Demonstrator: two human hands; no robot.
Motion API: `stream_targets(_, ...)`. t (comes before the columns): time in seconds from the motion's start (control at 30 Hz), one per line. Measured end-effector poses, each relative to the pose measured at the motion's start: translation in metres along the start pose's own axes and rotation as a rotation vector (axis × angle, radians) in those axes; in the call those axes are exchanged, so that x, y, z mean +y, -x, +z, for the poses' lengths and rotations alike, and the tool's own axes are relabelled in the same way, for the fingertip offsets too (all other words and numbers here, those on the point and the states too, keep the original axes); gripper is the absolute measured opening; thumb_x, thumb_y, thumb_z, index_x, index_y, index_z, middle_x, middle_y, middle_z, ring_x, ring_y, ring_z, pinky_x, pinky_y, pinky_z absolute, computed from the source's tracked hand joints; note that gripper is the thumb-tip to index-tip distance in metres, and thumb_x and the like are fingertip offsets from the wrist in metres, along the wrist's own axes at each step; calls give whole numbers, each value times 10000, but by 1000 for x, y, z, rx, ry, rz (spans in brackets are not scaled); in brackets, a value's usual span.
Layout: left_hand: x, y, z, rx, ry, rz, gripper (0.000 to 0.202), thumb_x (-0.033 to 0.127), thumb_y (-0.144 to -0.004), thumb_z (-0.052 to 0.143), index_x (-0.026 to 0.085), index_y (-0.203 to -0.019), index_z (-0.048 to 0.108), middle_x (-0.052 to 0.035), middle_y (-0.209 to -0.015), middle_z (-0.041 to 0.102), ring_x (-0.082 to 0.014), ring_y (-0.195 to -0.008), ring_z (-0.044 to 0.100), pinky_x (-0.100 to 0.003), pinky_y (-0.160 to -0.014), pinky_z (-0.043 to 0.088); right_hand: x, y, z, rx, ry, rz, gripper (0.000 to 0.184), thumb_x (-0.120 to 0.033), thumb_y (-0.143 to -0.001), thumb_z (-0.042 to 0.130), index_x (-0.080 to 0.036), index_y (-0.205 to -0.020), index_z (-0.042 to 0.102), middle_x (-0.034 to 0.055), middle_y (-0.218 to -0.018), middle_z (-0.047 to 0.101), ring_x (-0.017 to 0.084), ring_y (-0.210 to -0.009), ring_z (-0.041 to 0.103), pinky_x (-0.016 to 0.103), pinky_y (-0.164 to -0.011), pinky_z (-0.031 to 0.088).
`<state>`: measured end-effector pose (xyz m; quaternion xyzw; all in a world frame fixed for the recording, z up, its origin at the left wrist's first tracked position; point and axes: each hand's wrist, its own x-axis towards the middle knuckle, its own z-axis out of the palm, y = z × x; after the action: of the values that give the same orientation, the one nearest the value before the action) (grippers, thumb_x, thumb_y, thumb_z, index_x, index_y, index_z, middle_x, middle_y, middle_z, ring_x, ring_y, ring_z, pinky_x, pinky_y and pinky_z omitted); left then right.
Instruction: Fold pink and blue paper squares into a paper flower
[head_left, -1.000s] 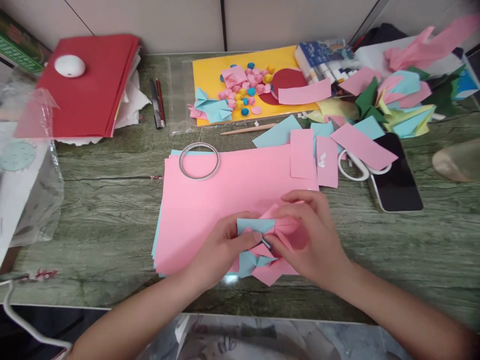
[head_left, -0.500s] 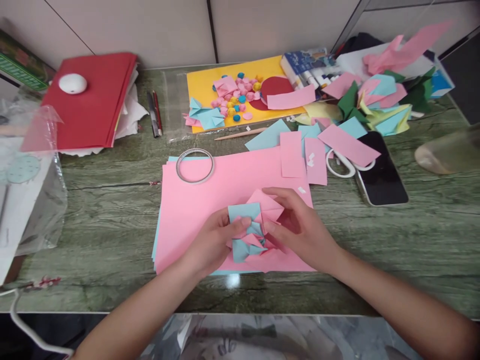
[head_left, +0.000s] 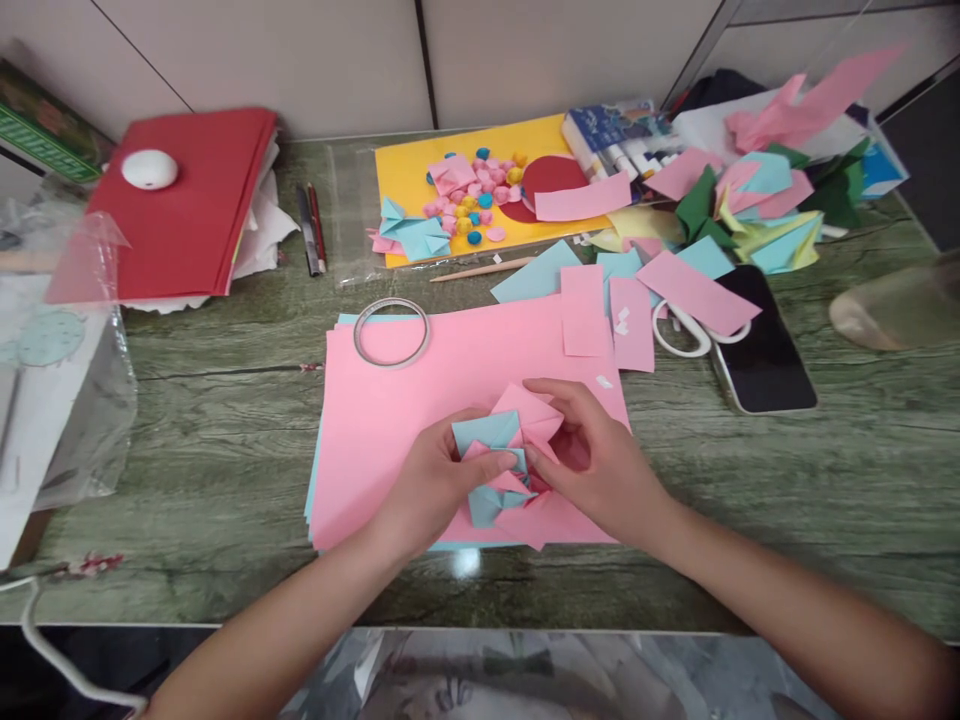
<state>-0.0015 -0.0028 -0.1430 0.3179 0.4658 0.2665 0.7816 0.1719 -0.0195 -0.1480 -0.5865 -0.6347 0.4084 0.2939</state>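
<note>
Hiding folded paper (head_left: pixel 487 430) partly: hands (head_left: pixel 611 475)

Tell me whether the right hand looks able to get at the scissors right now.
Likely yes, if the right hand lets go of the folded paper: the scissors lie partly under a pink strip, but enough shows to grip.

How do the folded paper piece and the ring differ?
The folded paper piece is pink and light blue; the ring is grey. The piece is angular, the ring round. The left hand and right hand hold the piece; the ring lies flat. Both are over pink paper.
</note>
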Motion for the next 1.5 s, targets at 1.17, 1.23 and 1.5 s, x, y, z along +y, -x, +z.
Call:
stream_targets(1.17,-4,-3,1,18,103,-41,192,289,-693,699,106,-748,675,-41,-631,678,-148,-570,616,-253,-533,504,-2,1,1,-99,-302,235,270,-424,-774,576,-174,-673,565,-29,-541,499,104,-500,450,235,-458,368)
stream_targets(1.23,-3,-2,-2,18,4,-18,216,313,-693,695,110,-762,670,-43,-626,674,-154,-538,610,-241,-478,477,-2,2,0,-90,-316,226,275,-434,-781,568,-180,-676,564,-39,-512,464,98,-475,425,226,-430,344)
stream_targets(1.5,0,3,-1,61,-142,75,217,335,-715,669,141,-657,590,47,-523,513,-85,-433,496,-207,-432,389,-3,0,-2,-139,-330,202,273,-427,-689,668,-177,-795,638,7,-616,607,146,-563,542,256,-468,430)
